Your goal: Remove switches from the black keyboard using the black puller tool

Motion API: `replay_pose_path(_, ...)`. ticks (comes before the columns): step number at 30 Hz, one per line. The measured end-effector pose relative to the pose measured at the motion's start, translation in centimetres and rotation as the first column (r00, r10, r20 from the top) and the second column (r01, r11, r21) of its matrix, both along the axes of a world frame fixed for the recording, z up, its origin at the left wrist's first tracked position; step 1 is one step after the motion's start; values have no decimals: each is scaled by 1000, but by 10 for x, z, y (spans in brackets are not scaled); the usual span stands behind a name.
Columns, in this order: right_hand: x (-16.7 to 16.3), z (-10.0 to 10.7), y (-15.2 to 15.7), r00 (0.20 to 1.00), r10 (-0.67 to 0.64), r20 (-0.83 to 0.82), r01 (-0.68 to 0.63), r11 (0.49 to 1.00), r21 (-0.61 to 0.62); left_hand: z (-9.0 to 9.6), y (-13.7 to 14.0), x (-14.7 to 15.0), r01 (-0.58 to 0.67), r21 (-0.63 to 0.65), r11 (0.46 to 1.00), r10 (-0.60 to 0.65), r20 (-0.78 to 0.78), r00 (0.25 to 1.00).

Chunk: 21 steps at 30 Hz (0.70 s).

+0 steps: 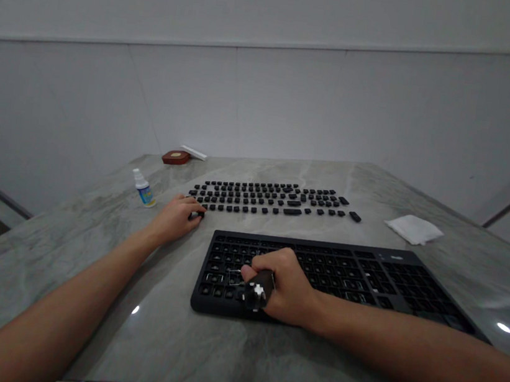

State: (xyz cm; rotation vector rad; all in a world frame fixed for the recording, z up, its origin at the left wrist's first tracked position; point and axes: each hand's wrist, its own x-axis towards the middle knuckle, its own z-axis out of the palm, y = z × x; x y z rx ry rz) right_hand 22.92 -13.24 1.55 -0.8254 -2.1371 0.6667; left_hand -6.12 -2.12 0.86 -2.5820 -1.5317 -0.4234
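White bottle (pixel 144 191) left; brown case (pixel 175 158) near wall (pixel 294 105); white tissue (pixel 413 229) right.

We see that the person's left hand (pixel 177 218) is bare. It has slim fingers and a narrow wrist. The left arm (pixel 95 295) is bare too, and we see it get wider, bit by bit, away from the wrist. The right hand (pixel 291 290) is also bare, with a round, bumpy knuckle and a short thumb (pixel 248 272). The right arm (pixel 404 342) is bare, smooth and long, and wide at its far end. The fingernails look too small and blurry for us to tell.
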Motion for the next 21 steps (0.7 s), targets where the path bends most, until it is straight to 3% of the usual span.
replay_pose_path(9, 0, 2, -1, 1000, 21, -8, -21, 999, -31, 1, -1, -1, -24, -3, 1000, 24, -60, 998)
replay_pose_path(21, 1, -1, 0, 999, 35, 7, -35, 996, 77, 0, 1, -2, -54, 7, 998, 55, -91, 994)
